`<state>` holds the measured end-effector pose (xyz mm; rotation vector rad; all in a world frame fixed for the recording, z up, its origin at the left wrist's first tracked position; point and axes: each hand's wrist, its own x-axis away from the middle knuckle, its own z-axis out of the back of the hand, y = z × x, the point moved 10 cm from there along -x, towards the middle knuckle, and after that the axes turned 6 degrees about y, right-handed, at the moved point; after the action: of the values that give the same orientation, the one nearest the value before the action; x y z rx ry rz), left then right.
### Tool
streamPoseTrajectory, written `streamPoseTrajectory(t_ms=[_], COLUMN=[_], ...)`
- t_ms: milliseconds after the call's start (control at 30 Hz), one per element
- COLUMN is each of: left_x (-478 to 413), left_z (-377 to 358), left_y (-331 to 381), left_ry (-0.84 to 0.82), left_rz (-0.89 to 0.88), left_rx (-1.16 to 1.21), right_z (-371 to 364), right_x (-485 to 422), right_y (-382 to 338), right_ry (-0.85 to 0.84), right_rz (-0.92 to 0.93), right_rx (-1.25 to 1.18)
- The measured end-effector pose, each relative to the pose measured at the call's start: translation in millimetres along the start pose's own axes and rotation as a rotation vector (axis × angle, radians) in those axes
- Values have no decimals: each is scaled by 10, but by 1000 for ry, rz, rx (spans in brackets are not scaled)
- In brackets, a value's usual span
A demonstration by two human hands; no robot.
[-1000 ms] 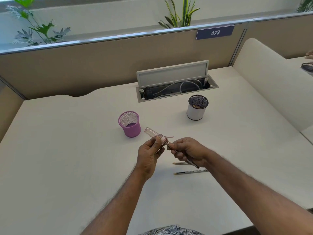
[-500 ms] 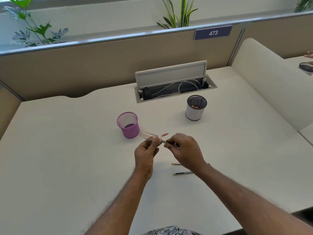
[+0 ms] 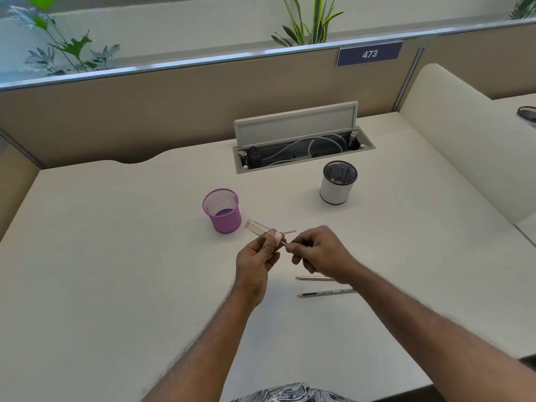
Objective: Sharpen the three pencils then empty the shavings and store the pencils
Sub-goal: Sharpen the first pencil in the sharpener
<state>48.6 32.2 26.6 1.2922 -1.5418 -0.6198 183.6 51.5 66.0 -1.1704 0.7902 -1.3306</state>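
Observation:
My left hand holds a clear tube sharpener with a pink head, tilted up toward the far left. My right hand grips a pencil whose tip is in the sharpener; most of the pencil is hidden in my fist. A thin shaving curl sticks out by the pink head. Two more pencils lie on the desk under my right wrist, a pale one and a dark one. A purple mesh cup stands beyond my left hand. A white cup with a black mesh liner stands farther right.
An open cable tray with a raised lid is set into the desk at the back. A beige partition runs behind it. A rounded cream divider borders the right side.
My right hand has slid up the pencil toward the sharpener and now hides most of it. The sharpener dipped lower, then tilted back up.

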Motion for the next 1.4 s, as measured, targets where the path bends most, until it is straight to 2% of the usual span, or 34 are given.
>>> streamPoseTrajectory(t_ms=[67,133,267,333,433,600,700,967,1067,1133,1233,1300,1367,1400], left_x=[20,27,20,13,12,10,13,40,32,21,9,4,4,8], left_z=[-44,-63,-55,-30,-9,32,62,18,-3,-6,33,60,93,107], left_y=[8,11,29,31,46,56,13,-4,-4,6,35,41,30,25], left_ry=[-47,-71,-56,-26,9,63,84,25,0,0,39,71,111,132], left_rz=[9,11,-15,-22,-35,-56,-50,-37,-38,-47,-74,-88,-96,-101], left_rx=[-17,-24,-17,-12,-25,-19,-1,-24,-34,-42,-37,-53,-64,-72], right_z=[-57,-115,-161,-159,-20,134,81,-21,-77,-80,-55,22,92,96], right_x=[20,55,82,66,13,64,113,15,39,39,21,8,66,137], right_y=[94,148,134,90,65,-220,-292,104,155,143,56,-5,-173,-304], right_ry=[-107,-192,-251,-217,-37,253,260,-45,-117,-137,-101,16,149,220], right_rz=[-149,-254,-272,-229,-144,270,400,-63,-163,-163,-73,18,226,393], right_rx=[-204,-310,-330,-318,-236,263,331,-147,-284,-302,-189,-48,161,360])
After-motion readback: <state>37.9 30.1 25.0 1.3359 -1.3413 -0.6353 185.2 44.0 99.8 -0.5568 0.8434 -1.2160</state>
